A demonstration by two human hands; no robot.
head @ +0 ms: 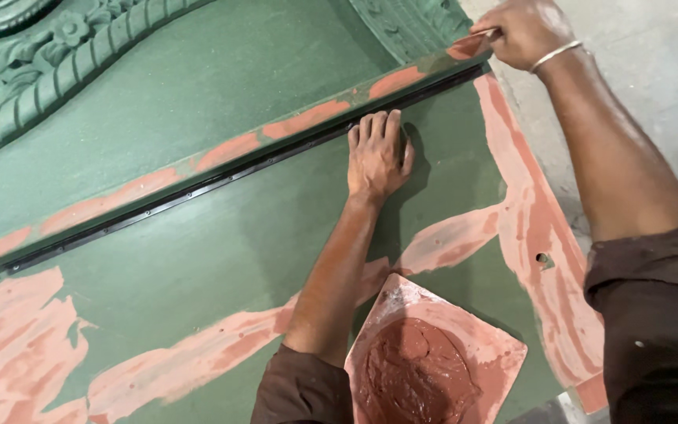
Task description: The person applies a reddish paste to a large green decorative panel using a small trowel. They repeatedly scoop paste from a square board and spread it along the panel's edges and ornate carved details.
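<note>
My left hand (378,155) lies flat, fingers together, on a large green panel (221,259), its fingertips against a dark strip (198,187) that runs diagonally across it. My right hand (521,31) is at the upper end of the raised green rail (292,126), closed on a thin flat blade (480,38) smeared with reddish filler. The rail carries several patches of that filler. A square board (480,345) with a mound of red-brown putty (413,375) rests on the panel by my left elbow.
Broad streaks of pinkish filler (543,228) cross the panel and run down its right edge. Carved green ornament (33,71) fills the upper left and another carved piece (410,23) the top. Grey floor (653,71) lies to the right.
</note>
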